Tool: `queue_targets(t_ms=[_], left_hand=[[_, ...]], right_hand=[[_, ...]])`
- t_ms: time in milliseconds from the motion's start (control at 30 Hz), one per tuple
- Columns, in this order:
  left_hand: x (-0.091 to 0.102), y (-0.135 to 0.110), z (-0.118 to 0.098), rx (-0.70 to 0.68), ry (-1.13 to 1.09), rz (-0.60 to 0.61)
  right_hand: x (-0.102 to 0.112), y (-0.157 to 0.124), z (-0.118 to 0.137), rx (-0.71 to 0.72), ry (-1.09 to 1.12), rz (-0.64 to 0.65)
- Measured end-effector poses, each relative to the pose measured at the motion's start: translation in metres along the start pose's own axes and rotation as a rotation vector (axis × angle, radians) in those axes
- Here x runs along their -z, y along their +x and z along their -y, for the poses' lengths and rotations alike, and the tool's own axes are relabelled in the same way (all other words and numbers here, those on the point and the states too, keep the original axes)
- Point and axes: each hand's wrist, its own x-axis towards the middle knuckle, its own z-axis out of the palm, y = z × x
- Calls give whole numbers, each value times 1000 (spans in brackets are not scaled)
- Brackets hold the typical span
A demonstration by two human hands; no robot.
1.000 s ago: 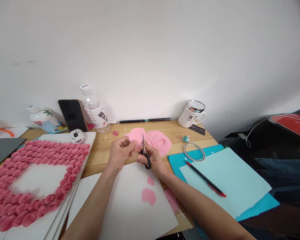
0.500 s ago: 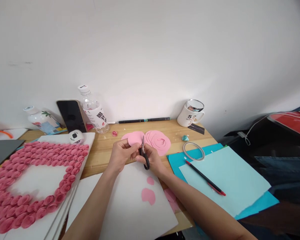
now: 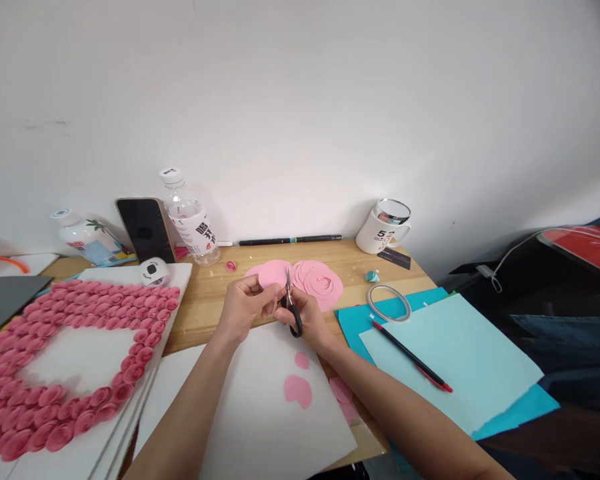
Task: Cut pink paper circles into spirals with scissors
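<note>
Between its thumb and fingers my left hand (image 3: 244, 305) pinches a rounded piece of pink paper (image 3: 273, 273). A pair of black-handled scissors (image 3: 295, 319) is in my right hand (image 3: 307, 313), with the blades pointing up at the right edge of that paper. Just behind lies a stack of pink paper circles cut in spirals (image 3: 320, 283). Below my hands, a white board (image 3: 265, 413) carries two small pink scraps (image 3: 299, 392). More pink paper (image 3: 344, 393) lies partly under my right forearm.
At left, rolled pink paper roses (image 3: 80, 307) frame a white board. A bottle (image 3: 193, 227), a phone (image 3: 147, 230) and a mug (image 3: 383, 230) stand by the wall. On the right are blue sheets (image 3: 460, 360), a pen (image 3: 410, 357) and a tape roll (image 3: 389, 288).
The view has shifted slightly. The pink paper in my left hand is turned a little against the scissors, and both hands keep their grip.
</note>
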Motion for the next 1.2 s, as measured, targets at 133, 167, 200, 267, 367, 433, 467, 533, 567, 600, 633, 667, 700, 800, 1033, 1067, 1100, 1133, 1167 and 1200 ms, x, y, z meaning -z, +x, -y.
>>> queue_targets(t_ms=[133,167,200,267,367,433,467,533,567,600,633,667,700,800,1033,1067,1100,1133,1167,1200], left_hand=[[1,0,1,-6,0,4],[1,1,2,-7,3,3],[1,1,3,-9,4,-1],[2,2,5,-15,6,-11],[2,3,5,-32,4,-28],[3,2,5,-41,0,-29],[3,2,5,-45,-3,-26],[3,2,6,-47,-9,-24],[3,2,6,-46,-10,-26],[3,2,6,-44,-11,-31],[3,2,6,-43,-13,-36],[3,2,6,-40,-17,-35],[2,2,6,-38,-25,-28],[0,2,7,-25,-65,3],[0,3,8,15,-31,-17],[0,3,8,19,-20,-10],[1,3,8,21,-12,-4],[1,3,8,20,-8,-5],[1,3,8,16,-7,-9],[1,2,7,11,-8,-17]], right_hand=[[0,0,0,-25,-1,-2],[0,0,-1,-33,-3,-2],[0,0,-1,-38,-5,-4],[-1,0,-2,-43,-5,-12],[-1,-1,-1,-49,-4,-21],[-1,-1,-1,-55,-6,-22],[-1,-1,-1,-57,-7,-22],[-1,-1,-1,-54,-8,-23],[-1,-2,-2,-53,-7,-24],[-1,-2,-2,-53,-3,-24],[-1,-2,-2,-54,3,-23],[-1,-2,-3,-55,12,-23],[-1,-2,-4,-56,20,-21],[0,-2,-7,-47,14,-7],[1,0,-8,10,18,-5],[1,1,-6,22,35,2],[1,1,-5,30,50,6],[1,1,-4,33,57,9],[1,1,-3,34,61,6],[1,1,-2,36,61,6]])
